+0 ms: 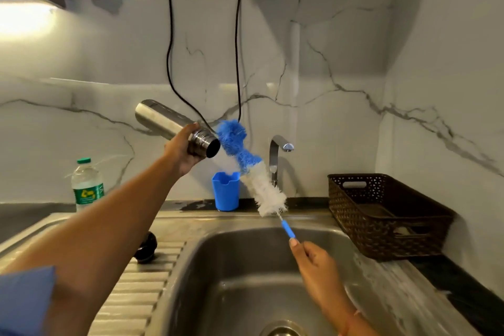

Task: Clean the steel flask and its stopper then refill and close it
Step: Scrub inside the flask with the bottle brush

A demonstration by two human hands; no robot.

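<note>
My left hand [181, 150] grips the steel flask [166, 123] near its neck and holds it tilted above the sink, its open mouth pointing right and slightly down. My right hand [313, 260] pinches the blue handle of a bottle brush [253, 172]. The brush's blue and white bristles hang just outside the flask's mouth, the blue tip level with the opening. The black stopper [147, 249] lies on the ribbed drainboard, partly hidden behind my left forearm.
The steel sink [245, 267] lies below, with the tap [278, 153] behind it. A blue cup [226, 191] stands on the back ledge. A plastic water bottle [87, 185] stands at left, a dark woven basket [381, 213] at right. Two black cables hang down the marble wall.
</note>
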